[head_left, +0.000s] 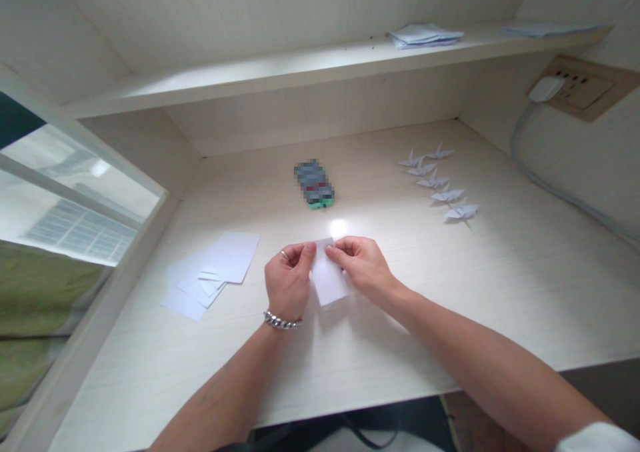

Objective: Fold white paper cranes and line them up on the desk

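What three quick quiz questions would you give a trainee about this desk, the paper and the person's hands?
1. True or false: the left hand and the right hand both pinch the white paper sheet.
2. The folded paper cranes on the desk lie: A) left of the hands; B) beyond the hands, to the right; C) between the hands.
3. Fill in: the metal bracelet is on the ___ wrist.

Key: 1 true; 2 B; 3 left.
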Demonstrator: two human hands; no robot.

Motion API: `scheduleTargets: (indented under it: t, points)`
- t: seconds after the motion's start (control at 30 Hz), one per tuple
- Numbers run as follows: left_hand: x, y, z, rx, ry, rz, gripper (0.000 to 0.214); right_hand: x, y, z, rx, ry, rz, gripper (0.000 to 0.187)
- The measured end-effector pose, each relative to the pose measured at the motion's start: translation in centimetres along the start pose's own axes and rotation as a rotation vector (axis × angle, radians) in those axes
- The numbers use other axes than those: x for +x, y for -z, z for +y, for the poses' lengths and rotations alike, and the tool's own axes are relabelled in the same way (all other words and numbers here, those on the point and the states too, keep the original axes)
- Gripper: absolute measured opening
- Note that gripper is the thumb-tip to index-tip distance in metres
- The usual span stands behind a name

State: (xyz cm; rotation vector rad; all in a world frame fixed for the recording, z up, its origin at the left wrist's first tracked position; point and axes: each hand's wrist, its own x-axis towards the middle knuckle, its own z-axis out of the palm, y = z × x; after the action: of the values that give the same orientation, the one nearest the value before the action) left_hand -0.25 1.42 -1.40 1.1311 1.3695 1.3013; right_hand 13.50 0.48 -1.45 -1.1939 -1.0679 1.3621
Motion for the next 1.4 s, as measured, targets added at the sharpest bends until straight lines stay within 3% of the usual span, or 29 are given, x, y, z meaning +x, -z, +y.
scheduleTargets:
  t: [0.23,0.43,0.57,0.67,0.87,1.07,1.27,1.4]
  points:
    - [-0.3,-0.2,0.3,-0.031,0.018,0.013,0.028,0.3,0.4,-0.1,0.089,0.001,-0.065,0.041]
    - [-0.5,-0.5,0.6,-0.108,0.082,-0.064,0.029,0.2,0.6,-0.3,0.030,0.042,0.093,0.032]
    - [-0.1,-0.4,1.1,-0.332,0.207,-0.103,0.033,0.4,1.1,0.4,0.038,0.051,0.122,0.030]
    - [-0.1,-0.3,1.4,-0.336,0.237,-0.106,0.038,0.6,1.4,0.5,0.040,0.061,0.141,0.029]
    - [-0.4,-0.3,0.6,-0.144,0.151,-0.230,0.031,0.3,1.3,0.1,0.052,0.045,0.110,0.028]
    - [-0.4,-0.2,0.4,-0.075,0.112,-0.196,0.025,0.3,1.2,0.0,-0.089,0.078,0.130,0.035]
    - [-0.3,-0.2,0.5,-0.002,0.047,-0.125,0.024,0.4,1.0,0.3,-0.061,0.023,0.030,0.034]
    - [-0.2,-0.2,0.2,-0.011,0.037,-0.115,0.026,0.5,1.0,0.4,-0.123,0.032,0.061,0.036]
